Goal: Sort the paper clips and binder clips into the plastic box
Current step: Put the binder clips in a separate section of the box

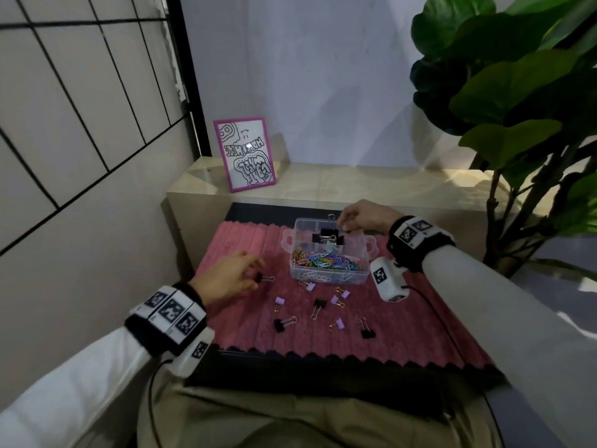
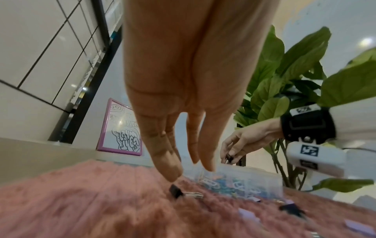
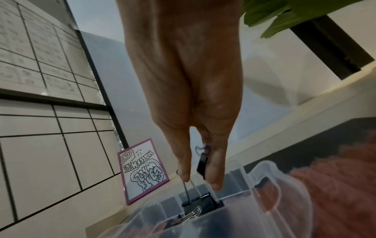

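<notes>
A clear plastic box [image 1: 364, 253] stands at the back of the pink mat [image 1: 245, 331]. Coloured paper clips [image 1: 323, 257] fill its near compartment and black binder clips [image 1: 328, 237] lie in the far one. My right hand [image 1: 342, 225] hovers over that far compartment and pinches a small black binder clip [image 3: 202, 166] between its fingers [image 3: 216, 164]. My left hand [image 1: 255, 273] reaches down with straight fingers [image 2: 168, 165] to a black binder clip [image 2: 176, 191] on the mat, left of the box; the fingertip is at or just above it. Several loose binder clips, purple [image 1: 279, 300] and black [image 1: 319, 303], lie in front of the box.
A pink-framed drawing [image 1: 245, 153] leans on the beige ledge [image 1: 371, 185] behind the mat. A large leafy plant [image 1: 517, 92] stands at the right. A tiled wall [image 1: 80, 124] runs along the left. The right wrist camera [image 1: 387, 279] hangs just right of the box.
</notes>
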`<state>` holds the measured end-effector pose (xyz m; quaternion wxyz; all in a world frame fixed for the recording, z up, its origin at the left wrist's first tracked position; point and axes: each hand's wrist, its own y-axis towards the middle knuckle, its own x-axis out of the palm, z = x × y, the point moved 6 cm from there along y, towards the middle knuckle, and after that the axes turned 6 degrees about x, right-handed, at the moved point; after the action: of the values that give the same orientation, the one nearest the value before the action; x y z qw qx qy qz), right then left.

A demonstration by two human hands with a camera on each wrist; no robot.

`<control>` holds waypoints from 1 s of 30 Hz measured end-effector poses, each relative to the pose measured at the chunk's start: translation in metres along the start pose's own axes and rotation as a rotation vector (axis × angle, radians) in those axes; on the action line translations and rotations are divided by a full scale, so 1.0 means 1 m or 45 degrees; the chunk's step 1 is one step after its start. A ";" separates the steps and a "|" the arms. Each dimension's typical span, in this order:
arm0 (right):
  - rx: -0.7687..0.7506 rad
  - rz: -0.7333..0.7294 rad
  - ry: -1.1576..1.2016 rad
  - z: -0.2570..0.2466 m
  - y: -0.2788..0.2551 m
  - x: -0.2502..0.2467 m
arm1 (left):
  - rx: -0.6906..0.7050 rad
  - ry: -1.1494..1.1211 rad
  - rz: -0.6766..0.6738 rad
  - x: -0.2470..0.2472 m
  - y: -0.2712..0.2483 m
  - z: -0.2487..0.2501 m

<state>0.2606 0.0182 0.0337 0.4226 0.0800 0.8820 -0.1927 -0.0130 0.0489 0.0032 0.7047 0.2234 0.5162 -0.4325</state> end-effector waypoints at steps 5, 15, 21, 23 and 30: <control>-0.213 0.181 -0.216 -0.014 -0.026 -0.003 | -0.090 0.095 -0.268 0.019 0.021 0.004; -0.546 -0.058 -0.212 -0.006 -0.105 0.053 | 0.022 0.185 -0.323 0.038 0.036 0.030; -0.450 0.011 -0.667 0.004 -0.111 0.089 | 0.132 0.183 -0.345 0.037 0.038 0.033; -0.488 0.031 -0.750 -0.002 -0.113 0.098 | 0.116 0.131 -0.391 0.037 0.039 0.031; -0.429 0.019 -0.562 -0.003 -0.100 0.108 | -0.043 -0.746 -0.427 0.030 0.028 0.003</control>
<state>0.1597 -0.0739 -0.0214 0.6134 -0.0289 0.7875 -0.0532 0.0147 0.0497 -0.0274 0.7458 -0.0102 0.3282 -0.5796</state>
